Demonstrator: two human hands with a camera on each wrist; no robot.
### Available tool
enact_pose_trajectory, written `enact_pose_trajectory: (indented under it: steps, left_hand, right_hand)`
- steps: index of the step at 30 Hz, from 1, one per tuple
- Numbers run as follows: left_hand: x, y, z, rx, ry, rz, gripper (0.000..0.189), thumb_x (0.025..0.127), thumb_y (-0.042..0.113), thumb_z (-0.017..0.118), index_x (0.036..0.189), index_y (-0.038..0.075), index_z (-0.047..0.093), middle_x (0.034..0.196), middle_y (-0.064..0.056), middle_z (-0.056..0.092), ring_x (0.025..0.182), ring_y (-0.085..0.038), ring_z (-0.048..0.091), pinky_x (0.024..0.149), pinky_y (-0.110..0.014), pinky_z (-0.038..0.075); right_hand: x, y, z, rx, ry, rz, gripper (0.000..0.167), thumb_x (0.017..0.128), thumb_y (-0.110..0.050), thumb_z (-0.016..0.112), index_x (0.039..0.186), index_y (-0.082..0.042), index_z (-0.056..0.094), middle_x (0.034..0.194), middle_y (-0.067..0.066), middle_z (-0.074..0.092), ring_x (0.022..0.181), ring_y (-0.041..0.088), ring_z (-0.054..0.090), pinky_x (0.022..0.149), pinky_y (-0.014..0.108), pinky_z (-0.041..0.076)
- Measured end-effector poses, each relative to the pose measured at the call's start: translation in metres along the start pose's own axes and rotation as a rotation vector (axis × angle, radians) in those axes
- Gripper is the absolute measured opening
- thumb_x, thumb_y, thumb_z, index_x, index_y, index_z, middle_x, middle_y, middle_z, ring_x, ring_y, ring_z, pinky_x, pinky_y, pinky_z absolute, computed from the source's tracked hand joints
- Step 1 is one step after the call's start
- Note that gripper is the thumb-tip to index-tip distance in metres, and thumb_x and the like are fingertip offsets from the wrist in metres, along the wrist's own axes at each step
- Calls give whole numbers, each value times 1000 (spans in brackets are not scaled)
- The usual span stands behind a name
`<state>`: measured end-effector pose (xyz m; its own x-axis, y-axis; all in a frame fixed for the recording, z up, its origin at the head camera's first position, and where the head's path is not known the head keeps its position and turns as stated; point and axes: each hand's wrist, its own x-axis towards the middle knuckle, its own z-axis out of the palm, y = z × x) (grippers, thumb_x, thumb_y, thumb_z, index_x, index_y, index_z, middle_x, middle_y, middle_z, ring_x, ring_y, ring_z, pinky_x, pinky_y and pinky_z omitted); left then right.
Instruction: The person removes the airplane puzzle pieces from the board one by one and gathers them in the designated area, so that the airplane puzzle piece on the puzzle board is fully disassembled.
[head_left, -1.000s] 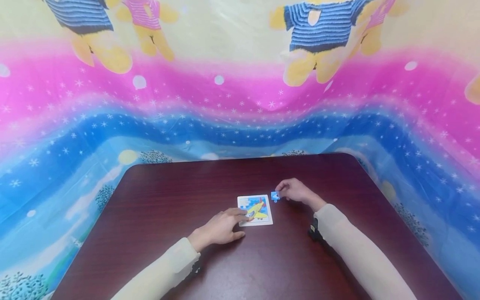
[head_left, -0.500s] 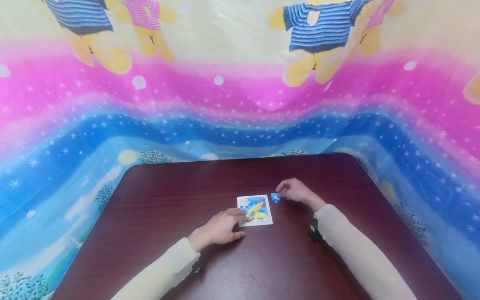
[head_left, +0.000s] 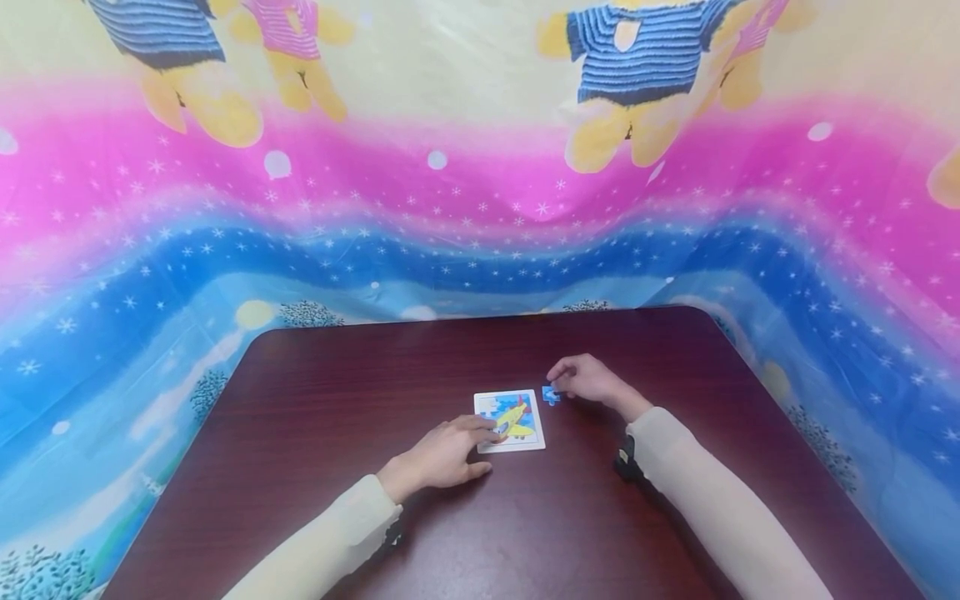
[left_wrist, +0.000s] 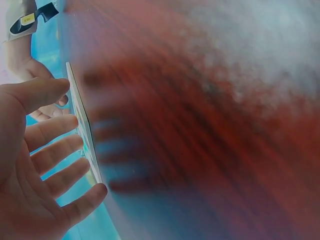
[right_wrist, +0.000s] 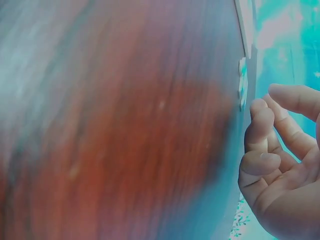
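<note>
A small square jigsaw puzzle [head_left: 521,442] in a white frame, with a yellow aeroplane on blue sky, lies on the table. Pale gaps show at its upper left. My left hand [head_left: 444,452] rests at the puzzle's left side, its straight fingers over the picture's lower left and hiding part of it. In the left wrist view the fingertips [left_wrist: 95,195] lie along the frame's edge. A blue puzzle piece [head_left: 551,397] lies just right of the frame. Right above it is my right hand [head_left: 590,380], fingers loosely bent, thumb apart, nothing pinched; the piece [right_wrist: 242,82] sits off the fingertips.
The dark red-brown table [head_left: 360,392] carries the puzzle near its middle. Behind and at both sides hangs a patterned curtain [head_left: 465,258] with bears and snowflakes, close to the table's edges. A black strap [head_left: 628,460] sits at the right wrist.
The blue piece has shifted slightly toward me and lies flat. My right fingers have lifted a little and moved slightly left over it. My left hand has barely moved.
</note>
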<state>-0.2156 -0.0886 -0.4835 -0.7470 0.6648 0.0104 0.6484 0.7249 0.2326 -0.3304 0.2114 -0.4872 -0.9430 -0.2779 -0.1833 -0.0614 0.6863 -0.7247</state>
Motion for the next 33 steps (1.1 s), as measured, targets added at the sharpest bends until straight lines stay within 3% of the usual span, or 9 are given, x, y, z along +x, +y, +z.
enact_pose_trajectory:
  steps: [11,25,33]
  left_hand:
    - [1,-2,5,18,4,15,47,92,36,69,136,23,63,146,0,57,139,-23,49,108,-45,47]
    - [2,-2,4,23,1,20,48,92,38,68,137,22,63,147,1,56,139,-21,49,107,-45,48]
    - [1,-2,3,20,-2,21,48,92,37,69,137,22,63,146,0,57,138,-22,50,106,-45,48]
  right_hand:
    - [-3,-21,13,40,-36,-40,15,94,-15,66,107,-10,72,91,10,71,77,21,63,70,32,53]
    - [5,-37,30,25,-78,-97,15,94,-15,66,107,-13,74,100,4,71,78,19,64,68,31,54]
    - [11,-41,41,12,-98,-118,14,93,-14,67,104,-14,75,95,2,72,72,18,62,67,30,51]
